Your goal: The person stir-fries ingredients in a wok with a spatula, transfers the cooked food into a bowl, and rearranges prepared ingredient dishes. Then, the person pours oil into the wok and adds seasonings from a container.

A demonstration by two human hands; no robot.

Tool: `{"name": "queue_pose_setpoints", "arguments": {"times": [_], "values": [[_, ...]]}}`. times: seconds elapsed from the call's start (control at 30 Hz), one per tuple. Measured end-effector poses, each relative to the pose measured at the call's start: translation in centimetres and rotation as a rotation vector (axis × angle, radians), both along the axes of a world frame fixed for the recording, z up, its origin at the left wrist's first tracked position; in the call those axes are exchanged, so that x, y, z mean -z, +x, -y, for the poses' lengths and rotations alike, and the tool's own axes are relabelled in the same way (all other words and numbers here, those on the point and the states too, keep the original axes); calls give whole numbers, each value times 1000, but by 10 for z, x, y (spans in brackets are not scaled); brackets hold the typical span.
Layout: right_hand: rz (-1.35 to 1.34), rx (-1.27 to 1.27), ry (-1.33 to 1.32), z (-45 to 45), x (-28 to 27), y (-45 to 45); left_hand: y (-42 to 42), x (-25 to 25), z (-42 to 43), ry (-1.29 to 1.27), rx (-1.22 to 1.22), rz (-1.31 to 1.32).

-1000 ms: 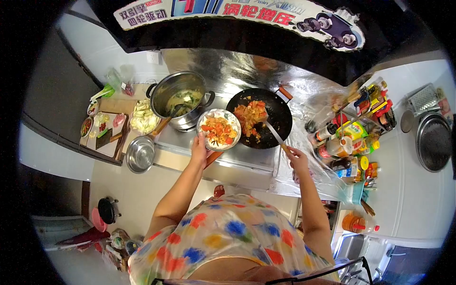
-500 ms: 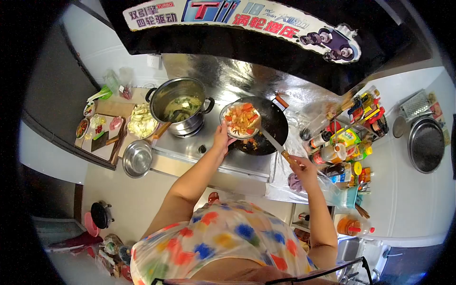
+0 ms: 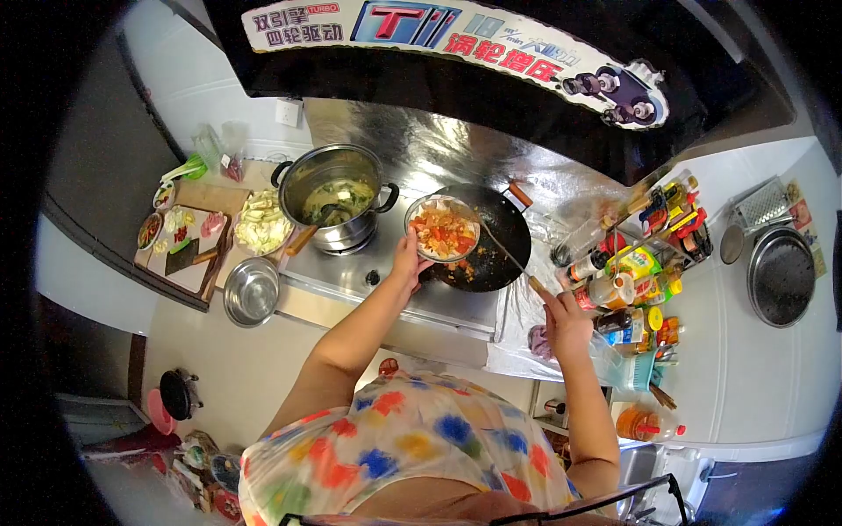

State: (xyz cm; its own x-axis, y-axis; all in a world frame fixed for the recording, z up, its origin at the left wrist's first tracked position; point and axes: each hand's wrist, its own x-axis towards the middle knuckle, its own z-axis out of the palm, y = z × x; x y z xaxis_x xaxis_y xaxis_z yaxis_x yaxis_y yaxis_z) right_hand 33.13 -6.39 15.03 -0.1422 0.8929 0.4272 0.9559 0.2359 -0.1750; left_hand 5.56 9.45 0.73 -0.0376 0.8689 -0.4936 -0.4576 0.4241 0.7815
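My left hand grips the near-left rim of a round plate that holds red and orange cooked food. The plate is over the left part of a black wok, where some small food bits remain. In my right hand is the wooden handle of a metal spatula; its shaft reaches up-left to the plate's right edge. The spatula's blade is hard to make out against the food.
Left of the wok stands a steel pot with soup and a ladle. Further left are a plate of cut vegetables, a steel bowl and a cutting board with a cleaver. Sauce bottles crowd the right side.
The plate has moved right, over the wok, and the food pile from the wok now lies on it. The spatula has moved left to the plate, and my right hand is slightly lower.
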Motion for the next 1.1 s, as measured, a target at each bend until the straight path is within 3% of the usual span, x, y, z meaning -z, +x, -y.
{"name": "queue_pose_setpoints", "arguments": {"times": [0.17,0.27,0.3,0.4,0.5,0.6,0.73,0.93,1.0,1.1], "values": [[-381,-77,21,-21,10,29,-12,-7,14,13,-24,20],[-799,161,-448,-34,12,57,-29,-6,26,41,-32,74],[-741,87,-488,-43,12,69,-36,-9,34,68,-30,85],[-604,204,-627,-69,4,83,-60,-15,56,89,47,82],[-334,119,-747,-100,1,89,-67,-29,73,102,-64,50],[-261,173,-930,-125,-21,71,-80,-22,81,107,-110,-10],[116,7,-1111,-149,-28,63,-89,-21,87,112,-151,-45],[-191,99,-1082,-97,8,30,-97,-18,92,115,-213,17],[-196,-29,-832,-73,61,24,-98,-18,92,117,-215,17],[-299,68,-692,-52,96,-22,-102,-8,88,118,-190,-11]]}}
